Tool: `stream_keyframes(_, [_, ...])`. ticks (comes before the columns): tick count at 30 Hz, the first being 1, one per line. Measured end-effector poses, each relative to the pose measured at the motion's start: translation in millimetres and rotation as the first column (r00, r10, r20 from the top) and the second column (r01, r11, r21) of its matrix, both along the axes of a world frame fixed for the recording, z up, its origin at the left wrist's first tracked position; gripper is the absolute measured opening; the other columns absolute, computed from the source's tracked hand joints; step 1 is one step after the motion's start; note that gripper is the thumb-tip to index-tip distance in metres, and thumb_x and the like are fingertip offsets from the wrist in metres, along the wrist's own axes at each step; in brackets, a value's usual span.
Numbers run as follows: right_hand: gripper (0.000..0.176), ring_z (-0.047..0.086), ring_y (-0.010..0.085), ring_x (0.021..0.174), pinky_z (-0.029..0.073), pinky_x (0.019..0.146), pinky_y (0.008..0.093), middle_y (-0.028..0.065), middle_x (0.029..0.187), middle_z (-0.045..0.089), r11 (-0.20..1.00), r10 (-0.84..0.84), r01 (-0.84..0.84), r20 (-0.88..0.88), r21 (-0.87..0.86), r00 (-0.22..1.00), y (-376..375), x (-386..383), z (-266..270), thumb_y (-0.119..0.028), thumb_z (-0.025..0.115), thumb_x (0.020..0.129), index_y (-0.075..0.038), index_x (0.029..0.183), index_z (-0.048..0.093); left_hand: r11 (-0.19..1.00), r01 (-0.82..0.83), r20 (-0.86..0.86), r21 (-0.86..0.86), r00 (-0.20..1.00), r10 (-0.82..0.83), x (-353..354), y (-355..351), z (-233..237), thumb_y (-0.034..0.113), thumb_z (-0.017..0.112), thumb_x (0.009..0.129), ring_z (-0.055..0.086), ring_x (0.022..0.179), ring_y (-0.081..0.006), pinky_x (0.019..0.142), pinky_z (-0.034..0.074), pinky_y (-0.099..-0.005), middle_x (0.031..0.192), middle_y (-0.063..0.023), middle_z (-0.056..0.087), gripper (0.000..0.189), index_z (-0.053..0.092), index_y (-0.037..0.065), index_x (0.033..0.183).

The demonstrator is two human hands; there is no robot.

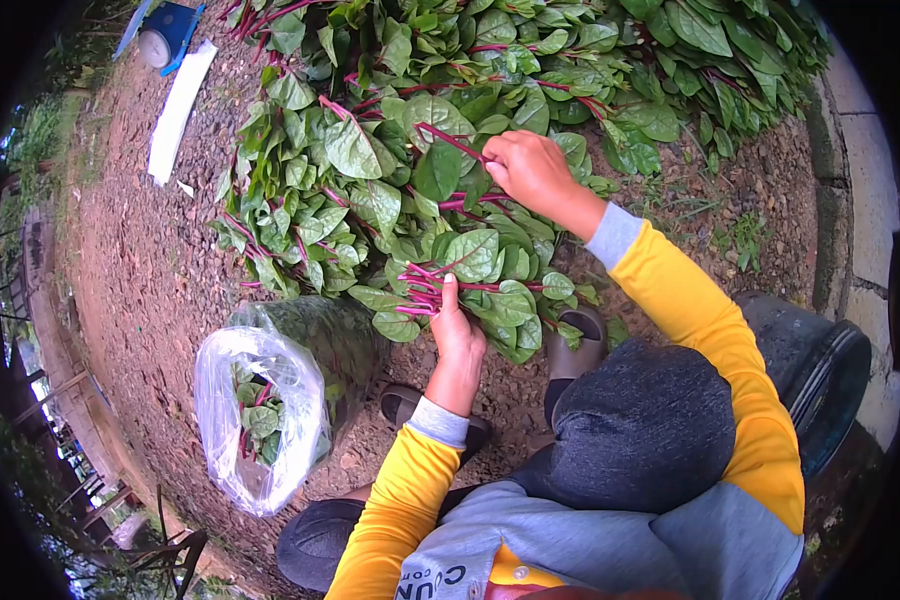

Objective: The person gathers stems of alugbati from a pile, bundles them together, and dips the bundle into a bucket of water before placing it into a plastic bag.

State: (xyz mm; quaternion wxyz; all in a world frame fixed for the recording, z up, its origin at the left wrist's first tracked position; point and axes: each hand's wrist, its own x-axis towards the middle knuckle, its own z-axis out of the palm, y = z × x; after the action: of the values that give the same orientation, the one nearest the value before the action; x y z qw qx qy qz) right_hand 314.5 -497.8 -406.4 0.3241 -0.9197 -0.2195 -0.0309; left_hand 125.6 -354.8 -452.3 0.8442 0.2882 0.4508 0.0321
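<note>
A bunch of Malabar spinach (505,300), green leaves on purple-red stems, is gripped in my left hand (457,345). The cut stem ends stick out beside my thumb. Above it, my right hand (538,172) pinches a single red-stemmed spinach sprig (450,140) between thumb and fingers. That sprig lies over the large heap of the same spinach (370,150) spread on the ground. Left of my left hand, a clear plastic bag (210,400) lies with its mouth toward me and spinach inside.
To the right lies a dark bucket (820,380). A blue object with a round pale disc (165,45) and a white strip (182,115) are at upper left. Concrete blocks (870,190) edge the right side. Gravelly soil (160,290) surrounds the heap.
</note>
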Motion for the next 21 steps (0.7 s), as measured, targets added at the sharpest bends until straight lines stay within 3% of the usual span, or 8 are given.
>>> stream_keyframes(6, [0.014, 0.059, 0.0299, 0.073, 0.048, 0.067, 0.0407, 0.0085, 0.072, 0.060, 0.992, -0.086, 0.090, -0.047, 0.084, 0.995, -21.0, -12.8, 24.6, -0.014, 0.070, 0.070, -0.008, 0.081, 0.064, 1.000, -0.009, 0.001, 0.012, 1.000, 0.009, -0.7, -0.6, 0.6, 0.014, 0.060, 0.089, 0.054, 0.106, -0.0222, 0.095, 0.045, -0.0386, 0.118, -0.0090, 0.056, 0.037, 0.049, 0.004, 0.123])
stream_keyframes(9, [0.018, 0.060, 0.0307, 0.073, 0.048, 0.068, 0.0400, 0.0101, 0.074, 0.060, 0.977, -0.040, 0.023, 0.078, 0.211, 0.996, -28.9, -16.7, -4.4, -0.015, 0.071, 0.069, -0.008, 0.084, 0.064, 0.999, 0.003, 0.005, 0.041, 1.000, -0.003, -0.4, -3.2, 5.4, 0.018, 0.058, 0.090, 0.053, 0.109, -0.0239, 0.098, 0.042, -0.0405, 0.120, -0.0109, 0.055, 0.036, 0.049, 0.002, 0.121])
stream_keyframes(12, [0.019, 0.061, 0.0336, 0.074, 0.049, 0.067, 0.0381, 0.0121, 0.078, 0.063, 0.967, -0.032, 0.062, -0.122, 0.245, 0.992, -28.1, -29.5, -22.0, -0.010, 0.070, 0.070, -0.005, 0.087, 0.064, 0.998, 0.009, 0.012, 0.055, 1.000, -0.010, -0.7, -2.5, 2.5, 0.020, 0.057, 0.091, 0.053, 0.110, -0.0246, 0.099, 0.041, -0.0414, 0.120, -0.0116, 0.055, 0.036, 0.049, 0.001, 0.120])
stream_keyframes(15, [0.019, 0.064, 0.0285, 0.073, 0.050, 0.067, 0.0381, 0.0143, 0.080, 0.065, 0.977, -0.040, 0.065, -0.126, 0.202, 0.991, -29.9, -34.9, -27.9, -0.013, 0.070, 0.072, -0.005, 0.088, 0.064, 1.000, -0.010, 0.008, 0.027, 1.000, 0.010, -1.5, -1.0, 0.6, 0.016, 0.059, 0.089, 0.055, 0.106, -0.0225, 0.096, 0.044, -0.0391, 0.118, -0.0096, 0.056, 0.035, 0.050, 0.003, 0.121])
stream_keyframes(18, [0.015, 0.065, 0.0233, 0.067, 0.051, 0.062, 0.0337, 0.0140, 0.076, 0.066, 0.951, 0.039, 0.115, -0.482, 0.286, 0.875, -26.7, -34.9, -19.5, -0.009, 0.069, 0.073, -0.004, 0.087, 0.065, 1.000, -0.020, -0.001, 0.007, 1.000, 0.020, 0.2, -1.0, 3.1, 0.013, 0.060, 0.089, 0.056, 0.104, -0.0214, 0.093, 0.046, -0.0378, 0.116, -0.0089, 0.057, 0.035, 0.050, 0.004, 0.121])
stream_keyframes(21, [0.011, 0.065, 0.0181, 0.062, 0.050, 0.059, 0.0298, 0.0125, 0.071, 0.066, 0.888, 0.207, 0.030, -0.457, 0.459, 0.865, -21.3, -45.9, -51.9, -0.007, 0.068, 0.075, -0.003, 0.085, 0.065, 1.000, -0.020, -0.003, -0.001, 1.000, 0.020, 1.6, -1.4, 1.2, 0.013, 0.060, 0.089, 0.056, 0.103, -0.0213, 0.093, 0.046, -0.0374, 0.116, -0.0093, 0.057, 0.035, 0.050, 0.004, 0.121])
